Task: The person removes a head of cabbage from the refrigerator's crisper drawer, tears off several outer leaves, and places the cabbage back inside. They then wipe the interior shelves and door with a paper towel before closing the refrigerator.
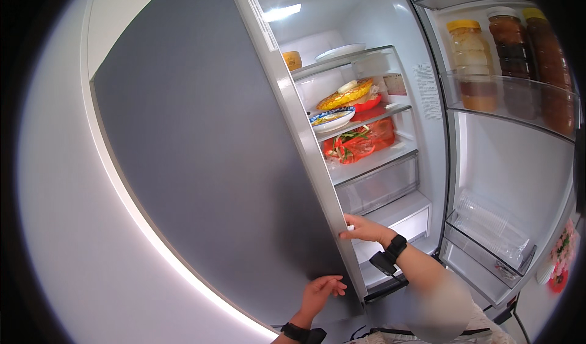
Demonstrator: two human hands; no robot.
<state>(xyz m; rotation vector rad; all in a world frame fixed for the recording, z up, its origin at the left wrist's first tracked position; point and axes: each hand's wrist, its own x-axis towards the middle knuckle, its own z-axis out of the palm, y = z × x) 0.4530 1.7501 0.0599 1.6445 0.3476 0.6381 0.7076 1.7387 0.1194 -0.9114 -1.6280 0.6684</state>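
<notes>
In front of me is a two-door refrigerator. Its grey left door [201,161] is closed, and its right side stands open. My right hand [368,230] grips the left door's silver edge [316,161], thumb and fingers bent around it at about drawer height. A small white patch shows between those fingers; I cannot tell whether it is an object. Lower down, my left hand [324,291] is before the grey door with loosely curled, parted fingers and nothing in it. Behind my right hand is a white lower drawer [414,223], partly covered by it.
Shelves hold a blue-rimmed bowl [333,120], a yellow patterned dish [345,98], a white plate [341,51] and a red bag of greens [366,140]. The open right door [517,161] carries large jars [471,65] and stacked clear plastic containers [492,225]. Pink flowers [564,248] stand beyond it.
</notes>
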